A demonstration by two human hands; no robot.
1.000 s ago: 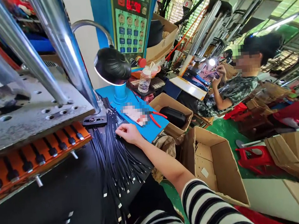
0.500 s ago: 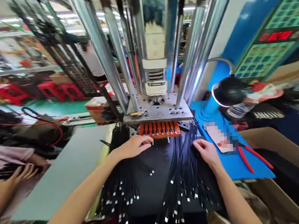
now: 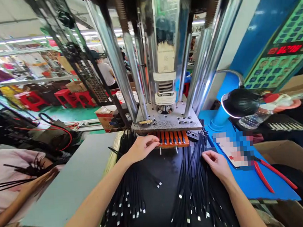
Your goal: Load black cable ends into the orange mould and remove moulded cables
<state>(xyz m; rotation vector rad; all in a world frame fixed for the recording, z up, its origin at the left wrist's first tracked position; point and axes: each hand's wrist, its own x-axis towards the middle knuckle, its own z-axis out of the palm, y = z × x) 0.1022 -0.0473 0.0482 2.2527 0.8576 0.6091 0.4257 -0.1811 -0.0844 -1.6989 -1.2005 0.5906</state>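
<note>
My left hand (image 3: 139,149) is at the left end of an orange slotted block (image 3: 175,139). Its thumb and fingers are pinched together there, hiding the leftmost slots; whatever lies between them is not visible. Dark cable connectors sit in the block's visible slots. Beside the right bundle of black cables (image 3: 193,179), my right hand (image 3: 216,162) has its fingertips closed against the outer strands, and I cannot see what they hold. Another bundle of black cables (image 3: 132,193) with silver plug ends hangs below my left forearm.
A steel press plate (image 3: 167,121) hangs over the block between upright metal columns. On the right a blue board (image 3: 281,184) carries red-handled pliers (image 3: 264,178), a phone-like flat object and a black lamp (image 3: 240,103). A co-worker holds black cables at far left, past a grey board (image 3: 61,187).
The view has tilted up and shifted left. My left hand has come up to the block's left end, covering slots visible before. My right hand stays beside the cables.
</note>
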